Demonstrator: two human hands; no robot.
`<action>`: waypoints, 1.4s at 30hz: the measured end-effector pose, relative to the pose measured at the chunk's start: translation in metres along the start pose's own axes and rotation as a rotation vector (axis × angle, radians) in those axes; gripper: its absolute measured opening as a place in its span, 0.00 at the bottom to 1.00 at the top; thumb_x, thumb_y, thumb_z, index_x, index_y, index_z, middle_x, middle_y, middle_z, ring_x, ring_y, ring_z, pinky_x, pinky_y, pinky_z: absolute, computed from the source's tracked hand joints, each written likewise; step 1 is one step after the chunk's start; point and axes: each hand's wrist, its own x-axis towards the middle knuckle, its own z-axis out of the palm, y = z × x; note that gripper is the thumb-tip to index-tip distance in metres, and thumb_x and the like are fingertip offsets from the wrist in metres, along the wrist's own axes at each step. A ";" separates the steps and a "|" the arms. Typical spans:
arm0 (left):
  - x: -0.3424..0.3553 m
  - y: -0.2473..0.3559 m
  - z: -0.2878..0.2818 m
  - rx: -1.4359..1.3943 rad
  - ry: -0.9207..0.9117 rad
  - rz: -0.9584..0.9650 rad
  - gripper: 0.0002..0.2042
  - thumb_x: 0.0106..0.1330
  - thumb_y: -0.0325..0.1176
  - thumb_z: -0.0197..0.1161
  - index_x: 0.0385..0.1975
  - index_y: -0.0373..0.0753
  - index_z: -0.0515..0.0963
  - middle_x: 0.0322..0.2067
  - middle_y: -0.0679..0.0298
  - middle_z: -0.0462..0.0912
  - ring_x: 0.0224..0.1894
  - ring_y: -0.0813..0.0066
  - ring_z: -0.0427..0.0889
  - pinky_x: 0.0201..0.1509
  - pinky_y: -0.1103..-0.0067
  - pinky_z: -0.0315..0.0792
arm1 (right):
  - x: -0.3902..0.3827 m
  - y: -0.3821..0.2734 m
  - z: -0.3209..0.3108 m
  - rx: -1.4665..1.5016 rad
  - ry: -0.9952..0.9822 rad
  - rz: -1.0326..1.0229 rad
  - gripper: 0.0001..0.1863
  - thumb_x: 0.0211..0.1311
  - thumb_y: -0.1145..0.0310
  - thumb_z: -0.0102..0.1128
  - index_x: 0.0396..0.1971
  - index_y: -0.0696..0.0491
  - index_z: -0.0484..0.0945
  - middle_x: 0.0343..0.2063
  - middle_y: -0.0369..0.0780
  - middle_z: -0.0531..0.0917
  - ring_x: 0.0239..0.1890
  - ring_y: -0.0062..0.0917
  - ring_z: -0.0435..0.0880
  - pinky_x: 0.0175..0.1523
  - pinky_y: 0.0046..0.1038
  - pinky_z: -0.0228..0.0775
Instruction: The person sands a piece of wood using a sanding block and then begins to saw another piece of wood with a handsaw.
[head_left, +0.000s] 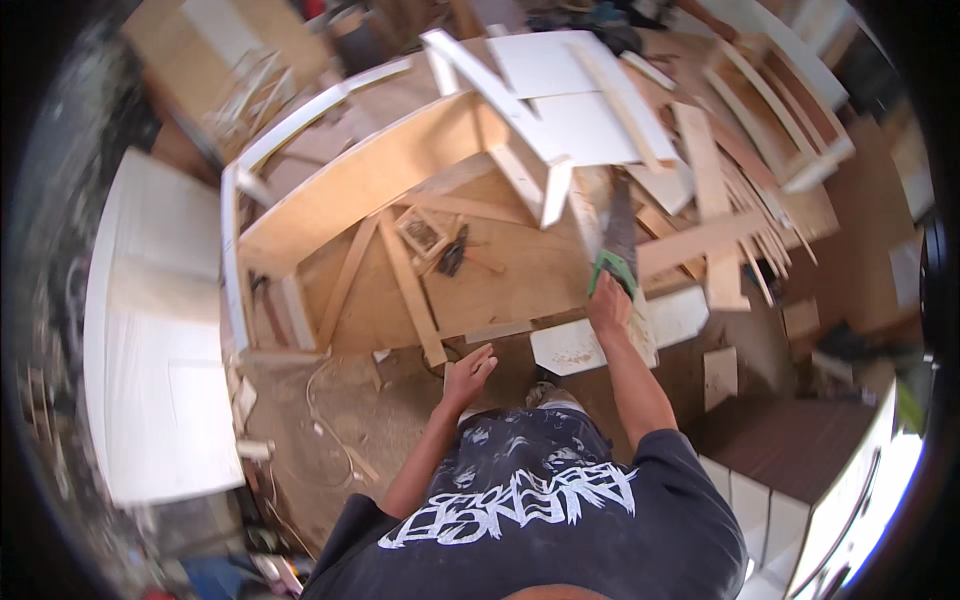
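My right hand (609, 303) is closed around the green handle of a handsaw (620, 215). Its dark blade points away from me, beside a pale wood strip (587, 212). Low in front of my body, my left hand (468, 376) is open and holds nothing I can see. It is nearest to the end of a narrow wooden slat (408, 285) on the plywood worktop (500, 295). A hammer (455, 252) with a wooden handle lies there, next to a small wooden box (422, 232). A white board (565, 346) with sawdust on it sits below the saw hand.
A large wood frame (360, 190) with white edges stands on the left and far side. White panels (560, 90) and loose strips (712, 200) are piled at the far right. A white door-like panel (165, 330) leans left; a dark-topped cabinet (785, 440) stands near right.
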 end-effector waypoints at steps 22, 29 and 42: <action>-0.052 -0.200 -0.278 0.039 1.436 0.023 0.50 0.57 0.50 0.78 0.73 0.33 0.57 0.71 0.45 0.61 0.73 0.45 0.61 0.73 0.60 0.61 | -0.075 -0.293 0.098 0.188 -0.621 -0.108 0.44 0.57 0.51 0.69 0.68 0.56 0.61 0.60 0.53 0.70 0.60 0.50 0.74 0.62 0.47 0.71; -0.019 -0.182 -0.350 0.071 1.081 0.446 0.27 0.70 0.56 0.58 0.42 0.32 0.81 0.39 0.55 0.86 0.46 0.57 0.81 0.57 0.61 0.69 | -0.077 -0.338 0.144 0.098 -0.334 0.041 0.39 0.55 0.51 0.70 0.63 0.53 0.67 0.54 0.48 0.72 0.59 0.46 0.75 0.60 0.49 0.71; -0.002 -0.166 -0.355 0.015 1.245 0.420 0.26 0.74 0.52 0.55 0.48 0.27 0.74 0.39 0.50 0.82 0.40 0.63 0.82 0.43 0.67 0.77 | -0.100 -0.348 0.143 0.111 -0.196 0.065 0.32 0.58 0.58 0.69 0.60 0.55 0.71 0.53 0.50 0.74 0.57 0.52 0.74 0.63 0.46 0.68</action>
